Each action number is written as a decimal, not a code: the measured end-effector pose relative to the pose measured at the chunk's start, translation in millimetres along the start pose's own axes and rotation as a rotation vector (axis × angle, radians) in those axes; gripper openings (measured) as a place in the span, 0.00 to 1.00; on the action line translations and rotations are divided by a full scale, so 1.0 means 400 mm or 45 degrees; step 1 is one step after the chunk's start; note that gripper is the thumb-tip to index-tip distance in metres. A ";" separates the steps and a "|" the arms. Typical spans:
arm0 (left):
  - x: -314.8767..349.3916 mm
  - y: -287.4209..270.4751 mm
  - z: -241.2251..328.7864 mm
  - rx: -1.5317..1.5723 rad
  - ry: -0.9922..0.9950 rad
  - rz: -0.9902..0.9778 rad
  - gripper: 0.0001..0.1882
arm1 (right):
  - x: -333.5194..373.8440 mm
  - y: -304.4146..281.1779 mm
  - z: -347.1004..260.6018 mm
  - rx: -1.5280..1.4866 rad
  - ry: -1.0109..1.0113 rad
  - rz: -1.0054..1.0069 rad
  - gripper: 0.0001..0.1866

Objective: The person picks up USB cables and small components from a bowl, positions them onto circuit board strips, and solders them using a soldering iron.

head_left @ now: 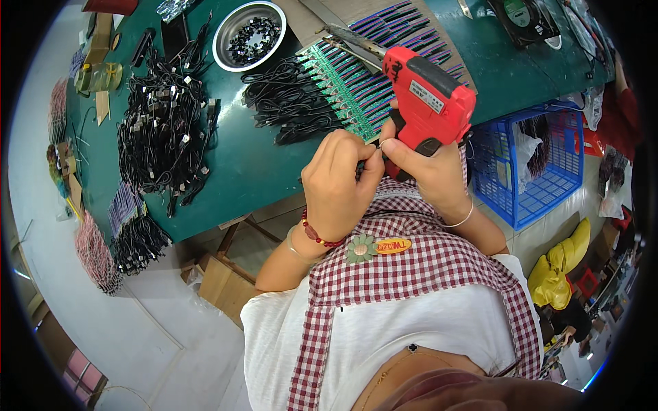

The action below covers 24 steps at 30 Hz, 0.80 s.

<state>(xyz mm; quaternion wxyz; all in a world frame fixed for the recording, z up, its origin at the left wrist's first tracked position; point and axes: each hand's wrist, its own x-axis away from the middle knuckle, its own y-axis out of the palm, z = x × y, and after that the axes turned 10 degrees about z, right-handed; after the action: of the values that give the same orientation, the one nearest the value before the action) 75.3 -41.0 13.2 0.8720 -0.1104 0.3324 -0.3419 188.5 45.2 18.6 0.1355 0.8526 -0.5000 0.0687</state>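
Observation:
My right hand [432, 164] grips a red and black soldering gun [442, 103], its metal tip pointing away to the upper left over the table. Beside it, my left hand [336, 175] is closed in a pinch, fingertips almost meeting those of my right hand. A thin pale bit shows between the two hands; what the left fingers hold is mostly hidden. Just beyond, a row of green circuit boards [329, 79] lies with dark strips fanning off to the right. Several bundled black cables [291, 99] lie along the boards' left side.
On the green table [236, 164] sit a steel bowl [218, 49] of small black parts and a large heap of black cables [164, 130]. Pink wire bundles [96, 250] hang at the left. A blue crate [510, 198] stands right of me; a black fan [524, 20] is far right.

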 end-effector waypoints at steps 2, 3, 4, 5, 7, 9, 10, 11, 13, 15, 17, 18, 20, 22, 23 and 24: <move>0.006 0.006 0.002 -0.010 -0.008 0.021 0.11 | 0.003 0.014 0.006 -0.094 -0.028 0.029 0.06; 0.009 0.010 0.003 0.000 -0.037 0.057 0.11 | 0.006 0.020 0.009 -0.158 -0.072 0.064 0.05; 0.012 0.013 0.004 0.011 -0.042 0.098 0.10 | 0.009 0.021 0.008 -0.175 -0.071 0.070 0.05; 0.014 0.016 0.004 0.011 -0.064 0.093 0.10 | 0.012 0.022 0.008 -0.124 -0.057 0.082 0.05; 0.016 0.023 0.003 0.018 -0.063 0.184 0.09 | 0.018 0.024 0.009 -0.074 -0.043 0.094 0.05; 0.019 0.024 0.003 0.024 -0.066 0.194 0.09 | 0.023 0.028 0.011 -0.040 -0.075 0.121 0.06; 0.021 0.025 0.003 0.030 -0.069 0.212 0.09 | 0.024 0.027 0.011 -0.040 -0.074 0.121 0.06; 0.022 0.025 0.003 0.023 -0.078 0.203 0.09 | 0.025 0.026 0.011 0.011 -0.106 0.118 0.05; 0.023 0.025 0.002 0.056 -0.105 0.214 0.09 | 0.028 0.025 0.013 0.063 -0.137 0.111 0.05; 0.024 0.021 0.001 0.040 -0.097 0.190 0.09 | 0.031 0.024 0.017 0.095 -0.240 0.086 0.05; 0.021 0.012 -0.004 0.026 -0.088 0.166 0.09 | 0.035 0.020 0.021 0.137 -0.218 0.068 0.05; 0.019 0.007 -0.008 0.012 -0.082 0.098 0.09 | 0.037 0.017 0.023 0.178 -0.197 0.051 0.05; 0.009 -0.005 -0.020 -0.004 -0.079 0.029 0.08 | 0.038 0.003 0.029 0.178 -0.164 0.038 0.05; -0.006 -0.013 -0.038 -0.272 -0.020 -0.012 0.07 | 0.041 -0.020 0.038 0.177 -0.132 0.024 0.05; -0.013 -0.015 -0.047 -0.278 -0.026 -0.010 0.07 | 0.047 -0.035 0.044 0.195 -0.178 0.032 0.11; -0.019 -0.016 -0.056 -0.342 -0.032 -0.037 0.06 | 0.054 -0.053 0.052 0.212 -0.204 0.040 0.18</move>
<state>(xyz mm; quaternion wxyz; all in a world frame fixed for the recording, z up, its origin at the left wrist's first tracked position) 53.2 -39.9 3.0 0.8484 -0.2353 0.3625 -0.3056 217.2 31.1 0.9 0.0228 0.8558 -0.5151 0.0435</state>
